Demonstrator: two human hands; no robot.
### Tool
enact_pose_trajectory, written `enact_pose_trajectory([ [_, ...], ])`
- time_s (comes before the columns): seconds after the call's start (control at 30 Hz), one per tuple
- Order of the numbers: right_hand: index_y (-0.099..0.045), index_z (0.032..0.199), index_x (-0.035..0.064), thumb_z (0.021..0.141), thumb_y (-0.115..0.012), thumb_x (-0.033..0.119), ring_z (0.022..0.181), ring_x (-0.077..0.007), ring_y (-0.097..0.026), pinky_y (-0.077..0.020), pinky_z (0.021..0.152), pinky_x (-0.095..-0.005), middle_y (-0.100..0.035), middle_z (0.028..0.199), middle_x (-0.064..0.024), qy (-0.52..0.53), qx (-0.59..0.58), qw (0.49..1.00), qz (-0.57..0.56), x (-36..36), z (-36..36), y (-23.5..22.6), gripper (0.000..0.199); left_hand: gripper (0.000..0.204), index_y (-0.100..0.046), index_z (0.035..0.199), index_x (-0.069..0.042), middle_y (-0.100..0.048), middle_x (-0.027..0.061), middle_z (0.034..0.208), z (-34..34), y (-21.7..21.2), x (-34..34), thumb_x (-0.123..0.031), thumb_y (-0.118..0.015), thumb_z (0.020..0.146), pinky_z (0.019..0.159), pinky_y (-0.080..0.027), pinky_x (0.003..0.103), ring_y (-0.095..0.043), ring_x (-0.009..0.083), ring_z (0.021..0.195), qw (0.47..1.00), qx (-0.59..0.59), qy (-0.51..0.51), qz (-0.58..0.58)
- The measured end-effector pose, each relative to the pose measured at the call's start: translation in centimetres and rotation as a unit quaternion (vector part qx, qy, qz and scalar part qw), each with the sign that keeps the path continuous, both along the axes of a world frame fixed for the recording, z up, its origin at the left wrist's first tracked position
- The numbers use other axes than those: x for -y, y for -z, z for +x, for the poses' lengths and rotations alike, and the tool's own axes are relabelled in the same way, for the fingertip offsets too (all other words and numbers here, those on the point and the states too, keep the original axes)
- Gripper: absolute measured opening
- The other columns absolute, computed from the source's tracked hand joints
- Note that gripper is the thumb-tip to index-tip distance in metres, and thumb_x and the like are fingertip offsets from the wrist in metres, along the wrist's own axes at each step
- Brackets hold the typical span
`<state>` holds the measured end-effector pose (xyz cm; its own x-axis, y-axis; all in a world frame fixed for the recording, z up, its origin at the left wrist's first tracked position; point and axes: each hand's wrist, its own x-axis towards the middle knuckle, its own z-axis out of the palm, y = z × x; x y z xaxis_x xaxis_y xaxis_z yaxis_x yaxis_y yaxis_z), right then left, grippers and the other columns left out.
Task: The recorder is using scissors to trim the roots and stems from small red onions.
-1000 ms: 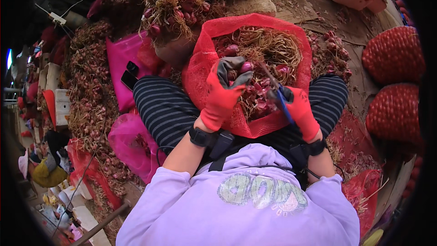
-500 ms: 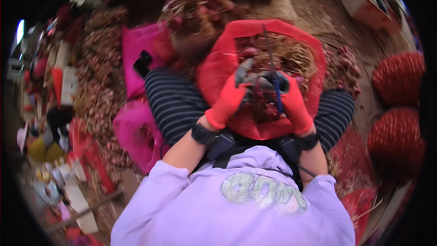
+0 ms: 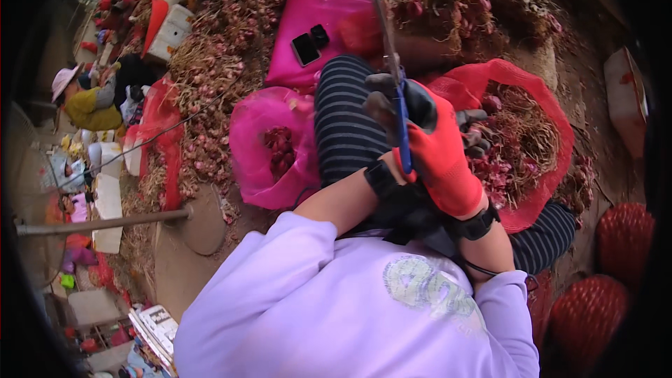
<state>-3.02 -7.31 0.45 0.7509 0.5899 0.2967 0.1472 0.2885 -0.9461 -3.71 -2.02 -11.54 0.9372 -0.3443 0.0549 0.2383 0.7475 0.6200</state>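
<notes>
The scissors [image 3: 400, 122], blue in the handle with the dark blades pointing up and away from the body, sit upright over the person's lap, just left of the red mesh sack [image 3: 553, 108] that lies open across the right thigh. The right hand [image 3: 444, 157], in a red glove with dark fingertips, is wrapped around the handle, fingers curled tight on it. The left hand [image 3: 383, 108] is mostly hidden behind the right one; only dark glove tips show beside the blades, and I cannot tell whether they are pinching a bulb or are empty.

Inside the sack lie shallots [image 3: 504, 161] tangled with dry stalks and roots. It looks like the trimming step: a bulb brought up to the blades to have its top or roots snipped. The next cut seems to need the stalk held steady between the blades, with the left fingertips kept clear.

Left of the sack, past the striped trouser leg [image 3: 343, 126], a pink bag [image 3: 255, 143] holds a few trimmed bulbs. Beyond the sack a heap of uncut shallots [image 3: 462, 0] rests, and below it on the right stand filled red sacks [image 3: 623, 245].
</notes>
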Motion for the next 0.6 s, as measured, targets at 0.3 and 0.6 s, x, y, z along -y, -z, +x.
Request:
enact_pose_trajectory([
  [0.3, -0.057, 0.11, -0.0022, 0.082, -0.065, 0.021, 0.062, -0.0052, -0.053, -0.0406, 0.052, -0.0172, -0.06, 0.083, -0.0029, 0.242, -0.214, 0.945, -0.042, 15.2, 2.6, 3.9, 0.037, 0.031, -0.045, 0.121, -0.002, -0.053, 0.0081, 0.117, 1.2, -2.2, 1.9, -0.008, -0.05, 0.092, 0.096, -0.042, 0.033, -0.052, 0.0151, 0.107, 0.997, 0.019, -0.038, 0.063],
  [0.6, -0.061, 0.103, 0.0011, 0.081, -0.066, 0.014, 0.064, -0.0048, -0.055, -0.0426, 0.054, -0.0188, -0.063, 0.083, -0.0007, 0.281, -0.153, 0.947, -0.035, 14.5, 0.1, 7.2, 0.026, 0.052, -0.027, 0.14, -0.002, -0.054, 0.0063, 0.117, 1.7, -4.1, 4.8, -0.001, -0.037, 0.089, 0.085, -0.044, 0.022, -0.054, 0.0082, 0.098, 0.988, 0.023, -0.026, 0.153],
])
